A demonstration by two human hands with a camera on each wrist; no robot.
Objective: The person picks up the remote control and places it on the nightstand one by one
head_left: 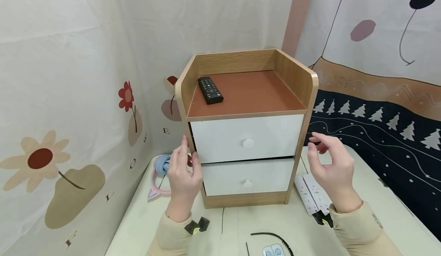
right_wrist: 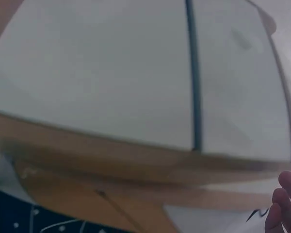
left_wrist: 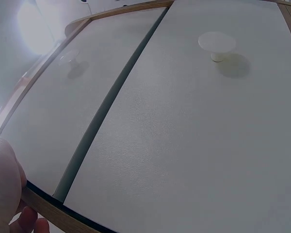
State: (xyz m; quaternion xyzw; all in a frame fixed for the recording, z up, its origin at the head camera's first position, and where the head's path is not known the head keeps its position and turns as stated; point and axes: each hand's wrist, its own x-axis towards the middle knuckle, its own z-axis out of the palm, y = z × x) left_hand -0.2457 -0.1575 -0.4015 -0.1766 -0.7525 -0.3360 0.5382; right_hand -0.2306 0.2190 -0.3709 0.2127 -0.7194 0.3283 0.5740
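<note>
A small wood-edged cabinet [head_left: 296, 74] stands upright with a white upper drawer [head_left: 220, 139] and a white lower drawer [head_left: 224, 175], each with a round white knob. My left hand [head_left: 182, 172] grips the cabinet's left side edge. In the left wrist view its thumb [left_wrist: 5, 179] lies at the front and fingertips [left_wrist: 26, 221] show behind the edge. Off the cabinet's right side, my right hand [head_left: 330, 164] hovers with loosely bent fingers and holds nothing. A black remote control [head_left: 210, 90] lies on the brown cabinet top.
Right of the cabinet lies a white power strip [head_left: 311, 194]. A blue coiled cord [head_left: 162, 164] and a pink ring-shaped item [head_left: 160, 189] sit at the left. Near the front are a black curved strip [head_left: 275, 236] and a small earphone case [head_left: 273, 250]. Patterned curtains hang behind.
</note>
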